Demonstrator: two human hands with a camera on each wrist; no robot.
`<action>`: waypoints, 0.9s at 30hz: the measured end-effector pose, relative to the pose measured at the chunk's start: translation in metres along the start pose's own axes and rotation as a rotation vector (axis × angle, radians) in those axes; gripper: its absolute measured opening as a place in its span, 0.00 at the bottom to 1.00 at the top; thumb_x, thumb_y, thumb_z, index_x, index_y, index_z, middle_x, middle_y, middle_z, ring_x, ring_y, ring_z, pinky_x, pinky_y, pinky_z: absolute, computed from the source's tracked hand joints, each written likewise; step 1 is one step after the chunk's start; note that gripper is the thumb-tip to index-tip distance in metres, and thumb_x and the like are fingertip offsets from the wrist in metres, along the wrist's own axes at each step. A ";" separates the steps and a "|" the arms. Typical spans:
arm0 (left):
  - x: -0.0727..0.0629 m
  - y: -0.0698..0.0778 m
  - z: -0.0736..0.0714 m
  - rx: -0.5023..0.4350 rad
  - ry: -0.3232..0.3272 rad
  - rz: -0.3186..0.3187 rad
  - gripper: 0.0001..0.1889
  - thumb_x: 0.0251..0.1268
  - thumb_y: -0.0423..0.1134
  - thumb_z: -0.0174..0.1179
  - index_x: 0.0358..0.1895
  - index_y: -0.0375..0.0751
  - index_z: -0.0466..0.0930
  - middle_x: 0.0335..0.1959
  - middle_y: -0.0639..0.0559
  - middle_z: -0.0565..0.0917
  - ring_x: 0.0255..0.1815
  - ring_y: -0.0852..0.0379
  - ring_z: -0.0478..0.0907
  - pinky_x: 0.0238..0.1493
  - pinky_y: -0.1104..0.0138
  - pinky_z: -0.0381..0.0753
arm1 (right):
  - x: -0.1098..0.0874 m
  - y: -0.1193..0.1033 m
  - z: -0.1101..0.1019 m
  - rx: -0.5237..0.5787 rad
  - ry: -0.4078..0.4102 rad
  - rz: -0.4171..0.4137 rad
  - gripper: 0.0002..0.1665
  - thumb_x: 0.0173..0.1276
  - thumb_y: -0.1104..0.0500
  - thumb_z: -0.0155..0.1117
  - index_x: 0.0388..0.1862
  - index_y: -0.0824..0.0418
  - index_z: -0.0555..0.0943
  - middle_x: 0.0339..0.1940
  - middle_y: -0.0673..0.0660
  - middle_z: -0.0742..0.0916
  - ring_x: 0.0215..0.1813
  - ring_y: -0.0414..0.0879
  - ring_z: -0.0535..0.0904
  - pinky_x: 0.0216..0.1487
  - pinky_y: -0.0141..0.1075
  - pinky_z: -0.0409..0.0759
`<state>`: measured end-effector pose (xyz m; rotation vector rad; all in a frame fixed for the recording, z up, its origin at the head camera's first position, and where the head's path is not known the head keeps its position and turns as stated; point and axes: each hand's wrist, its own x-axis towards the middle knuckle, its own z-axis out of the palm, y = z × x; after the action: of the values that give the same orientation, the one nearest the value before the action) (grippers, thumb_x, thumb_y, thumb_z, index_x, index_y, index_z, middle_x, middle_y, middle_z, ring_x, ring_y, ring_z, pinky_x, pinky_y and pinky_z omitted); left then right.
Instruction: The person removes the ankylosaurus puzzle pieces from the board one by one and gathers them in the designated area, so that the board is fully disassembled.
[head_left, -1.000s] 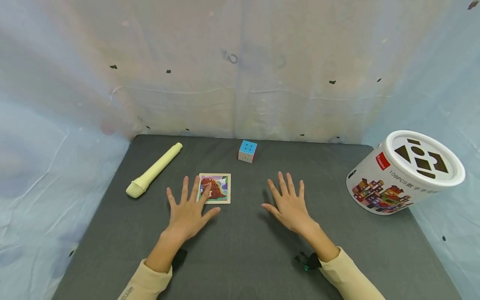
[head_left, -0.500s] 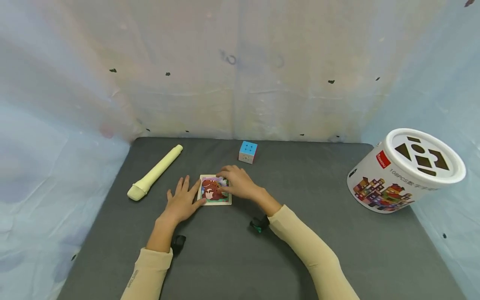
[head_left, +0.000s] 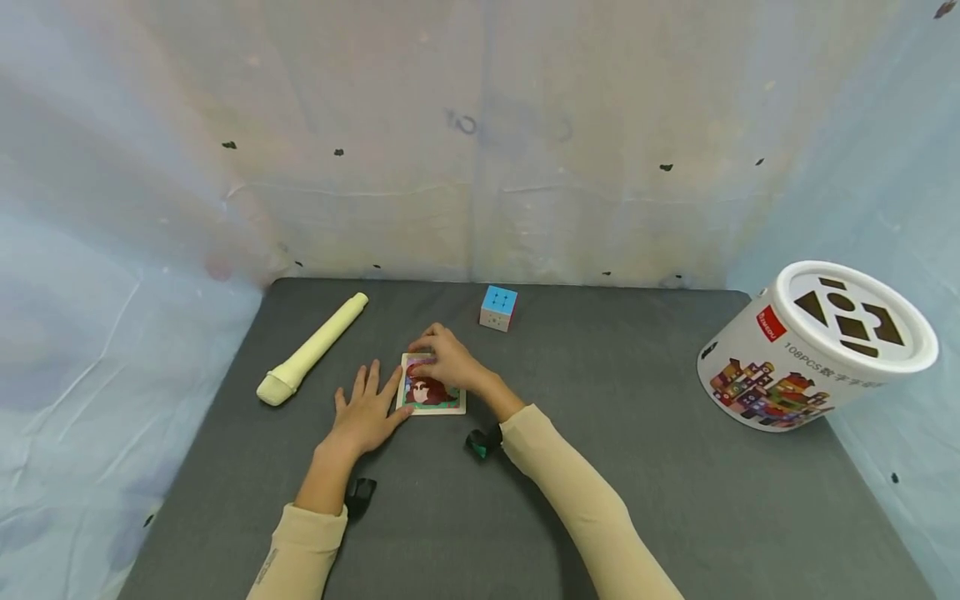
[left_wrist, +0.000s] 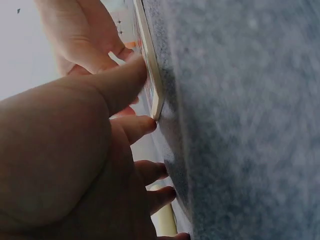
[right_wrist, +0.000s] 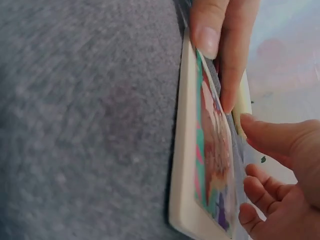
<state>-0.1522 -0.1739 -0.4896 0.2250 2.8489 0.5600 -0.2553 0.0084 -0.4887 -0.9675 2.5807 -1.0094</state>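
A small square picture board [head_left: 429, 393] with a pale rim and a red dinosaur lies flat on the dark grey table. At its left side rests my left hand [head_left: 363, 422], fingers spread; the thumb lies on the board's near left corner. In the left wrist view, the index finger touches the board's edge [left_wrist: 153, 75]. My right hand [head_left: 448, 364] is over the board's far part, its fingers bent and hiding some of the picture. The right wrist view shows a gap between that thumb [right_wrist: 267, 137] and the fingers, nothing visible between them, above the picture [right_wrist: 215, 145].
Behind the board stands a blue-topped puzzle cube [head_left: 498, 308]. A pale yellow stick with a wider end [head_left: 311, 350] lies to the left. At the right is a white block bucket [head_left: 780, 358] with a shape-cutout lid. Pale sheeting [head_left: 570, 200] surrounds the table [head_left: 465, 517].
My right hand has moved left from beside the board to over its far part. My left hand has shifted slightly left and its thumb has come onto the board's corner.
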 end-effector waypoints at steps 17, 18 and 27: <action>0.002 0.002 -0.001 0.039 0.000 -0.021 0.36 0.78 0.51 0.51 0.81 0.45 0.49 0.80 0.30 0.41 0.79 0.31 0.36 0.66 0.26 0.39 | 0.004 -0.002 0.004 -0.017 0.002 0.047 0.17 0.69 0.58 0.70 0.55 0.60 0.85 0.52 0.56 0.75 0.44 0.45 0.71 0.42 0.35 0.71; 0.002 0.002 -0.001 0.040 0.001 -0.019 0.36 0.77 0.51 0.52 0.81 0.44 0.50 0.80 0.30 0.41 0.79 0.30 0.36 0.66 0.26 0.40 | 0.004 -0.002 0.004 -0.017 0.001 0.051 0.17 0.68 0.58 0.70 0.55 0.60 0.85 0.52 0.56 0.75 0.44 0.46 0.71 0.42 0.35 0.71; 0.000 0.003 -0.001 0.043 0.011 -0.014 0.36 0.77 0.51 0.52 0.80 0.44 0.51 0.79 0.30 0.42 0.79 0.30 0.38 0.66 0.26 0.40 | 0.002 0.000 0.006 -0.043 0.014 0.060 0.17 0.66 0.57 0.72 0.53 0.58 0.86 0.52 0.56 0.76 0.48 0.47 0.73 0.46 0.37 0.74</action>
<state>-0.1526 -0.1714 -0.4873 0.2094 2.8733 0.4986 -0.2543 0.0035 -0.4933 -0.8912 2.6361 -0.9521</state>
